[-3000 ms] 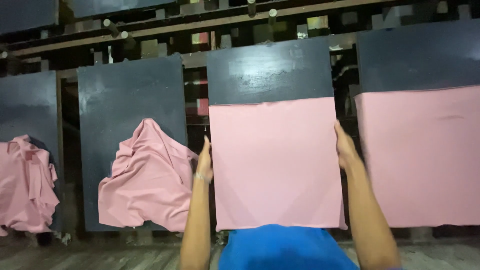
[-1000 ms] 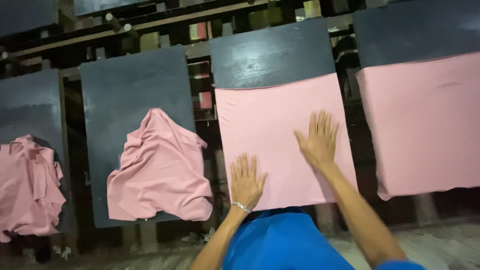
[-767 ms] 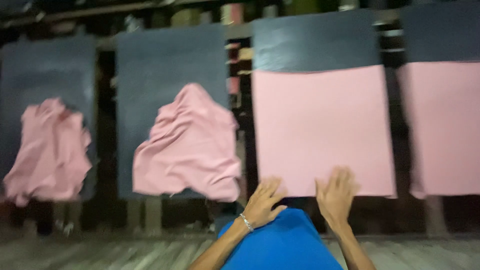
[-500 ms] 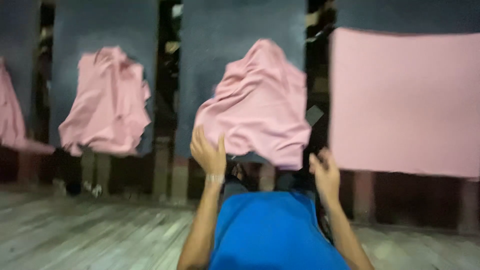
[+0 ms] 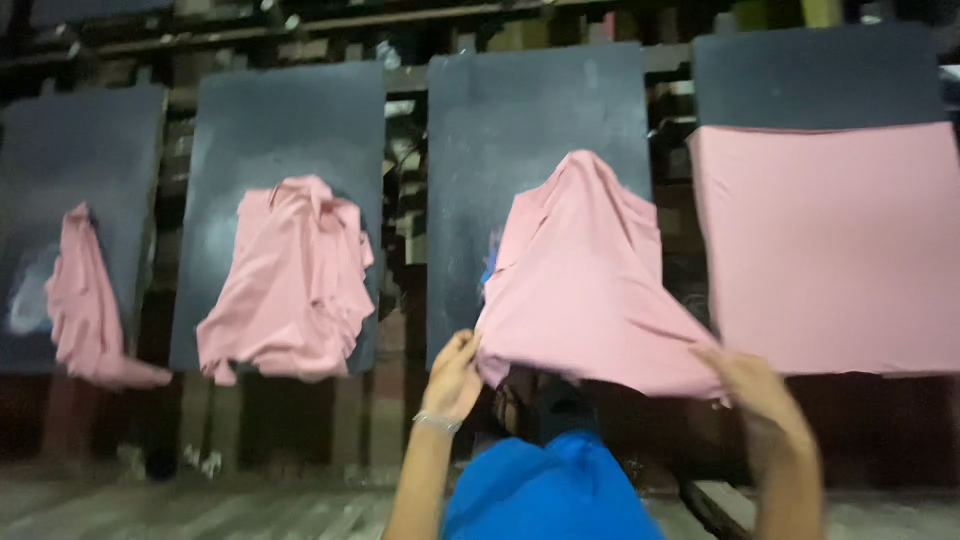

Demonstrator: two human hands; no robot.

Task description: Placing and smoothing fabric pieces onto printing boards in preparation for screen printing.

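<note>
Both hands have shifted onto the crumpled pink garment (image 5: 590, 285): left hand (image 5: 452, 378) and right hand (image 5: 752, 385) fingers pinching its hem corners; soft, light fabric, best gripped there.

Four boards (image 5: 535, 130) stand side by side, a cloth (image 5: 590, 280) hanging on each.

My one head-worn camera faces straight ahead, close to a row of dark boards (image 5: 535, 170) draped in pink cloth (image 5: 590, 280).
</note>
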